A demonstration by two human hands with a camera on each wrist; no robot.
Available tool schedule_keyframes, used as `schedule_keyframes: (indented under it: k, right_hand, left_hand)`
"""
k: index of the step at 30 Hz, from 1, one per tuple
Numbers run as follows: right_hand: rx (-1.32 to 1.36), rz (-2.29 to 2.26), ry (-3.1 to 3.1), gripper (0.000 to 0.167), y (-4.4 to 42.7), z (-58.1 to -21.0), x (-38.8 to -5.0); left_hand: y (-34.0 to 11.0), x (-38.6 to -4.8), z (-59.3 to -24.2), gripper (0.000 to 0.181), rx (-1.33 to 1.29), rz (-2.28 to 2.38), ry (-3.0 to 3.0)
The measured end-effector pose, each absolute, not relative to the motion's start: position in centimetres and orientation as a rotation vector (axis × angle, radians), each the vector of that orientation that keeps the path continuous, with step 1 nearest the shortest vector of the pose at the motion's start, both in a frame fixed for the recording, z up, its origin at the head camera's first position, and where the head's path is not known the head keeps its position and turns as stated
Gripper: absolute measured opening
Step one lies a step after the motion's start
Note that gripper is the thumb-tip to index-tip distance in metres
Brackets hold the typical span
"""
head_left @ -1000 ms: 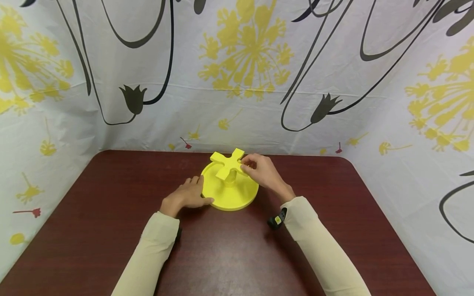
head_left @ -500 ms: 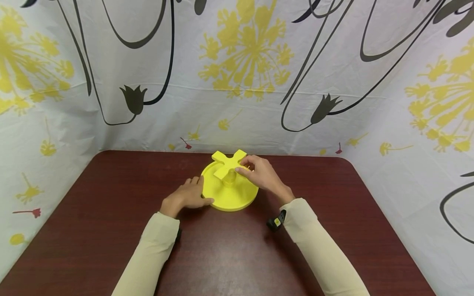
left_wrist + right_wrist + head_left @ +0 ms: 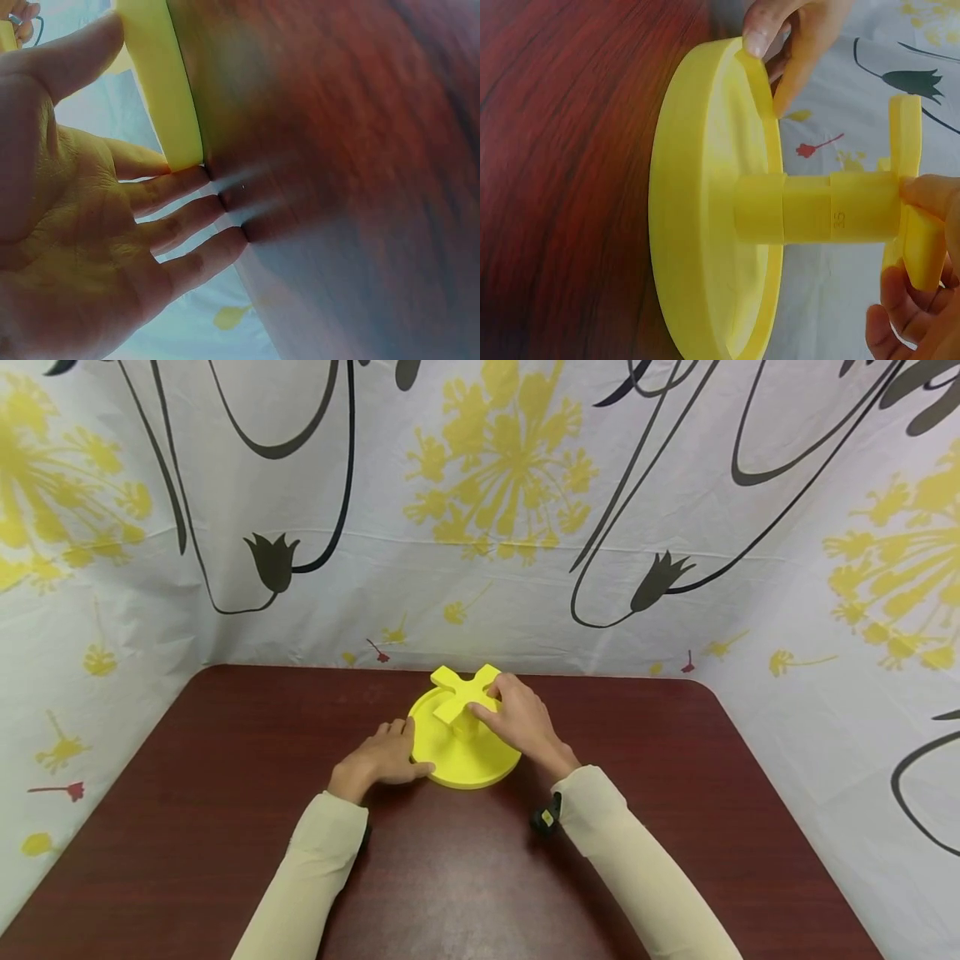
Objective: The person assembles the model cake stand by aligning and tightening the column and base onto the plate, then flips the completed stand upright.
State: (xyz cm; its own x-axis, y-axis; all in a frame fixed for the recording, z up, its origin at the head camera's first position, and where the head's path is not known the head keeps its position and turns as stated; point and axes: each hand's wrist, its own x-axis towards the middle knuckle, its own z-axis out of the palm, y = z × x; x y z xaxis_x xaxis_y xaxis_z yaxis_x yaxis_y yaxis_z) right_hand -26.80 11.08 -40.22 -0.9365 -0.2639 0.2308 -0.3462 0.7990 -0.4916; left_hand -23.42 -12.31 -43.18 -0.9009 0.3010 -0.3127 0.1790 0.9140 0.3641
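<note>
A yellow round base with a raised rim lies on the table. From its middle rises a yellow stepped column, topped by a four-armed cross handle. My right hand grips one arm of that handle; in the right wrist view the thumb presses the near side while other fingers curl beneath. At the base's left edge rests my left hand. Its fingers are straight in the left wrist view, with the thumb and forefinger touching the rim and the fingertips on the table.
The dark red-brown table has rounded far corners. Behind and beside it hangs a pale sheet printed with flowers. A black wrist device sits at the right cuff.
The cross handle has turned a little clockwise as seen from above. My right hand and forearm have shifted slightly left with it. My left hand stays against the base.
</note>
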Motion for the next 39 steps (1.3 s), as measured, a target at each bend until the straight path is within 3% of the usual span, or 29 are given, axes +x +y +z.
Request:
schedule_keyframes:
  k: [8, 15, 20, 26, 39]
  right_hand:
    - [0.483, 0.828, -2.829, 0.039, 11.4, -40.1, -26.5]
    - [0.743, 1.123, -2.824, 0.039, 14.7, -39.8, -27.4]
    - [0.818, 1.250, -2.931, 0.067, 17.6, -40.6, -27.9]
    - [0.974, 1.027, -3.155, 0.109, 18.9, -42.4, -28.0]
    - [0.894, 0.800, -3.173, 0.111, 17.9, -43.8, -27.8]
  left_hand:
    - [-12.0, -23.4, -43.3, 0.094, 0.361, 0.439, 2.706]
    - [-13.3, -23.7, -43.4, 0.104, 0.430, 0.500, 2.684]
    - [-14.4, -24.0, -43.2, 0.109, 0.475, 0.560, 2.673]
    - [-14.2, -24.4, -43.1, 0.110, 0.494, 0.611, 2.655]
    - [-14.3, -25.3, -43.5, 0.094, 0.574, 0.658, 2.690]
